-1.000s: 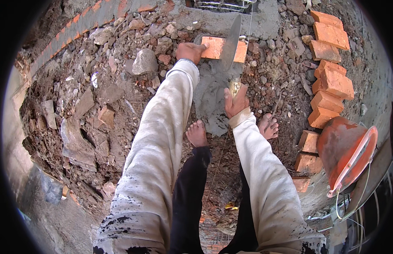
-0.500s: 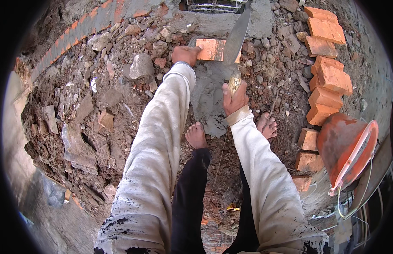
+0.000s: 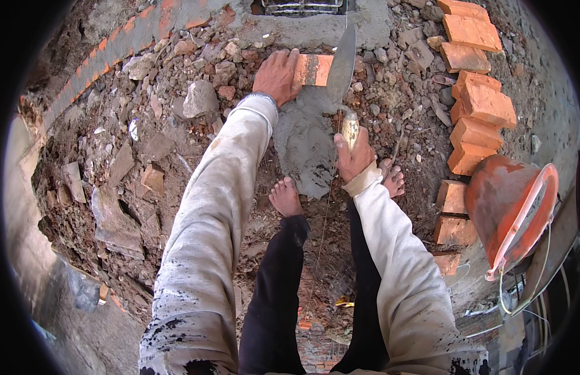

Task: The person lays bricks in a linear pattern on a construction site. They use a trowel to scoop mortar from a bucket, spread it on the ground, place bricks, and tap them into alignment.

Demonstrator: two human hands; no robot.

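An orange brick lies crosswise at the far end of a wet grey mortar bed. My left hand grips the brick's left end, fingers pointing away and partly hiding it. In my closed right hand is the pale handle of a pointed trowel. The metal blade points away from me and overlaps the brick's right end; I cannot tell whether they touch. A thin string runs lengthwise past the trowel and between my legs. My bare feet stand either side of the mortar's near end.
A row of loose bricks lines the right side, with a tilted orange bucket beside its near end. Rubble, including a large stone, covers the left. A low mortared brick edge curves at far left; a metal grid shows far ahead.
My left hand has shifted from a thumb hold on the brick's end to lying further over it. The trowel has turned slightly, its blade narrower to the view, and its handle is nearer me.
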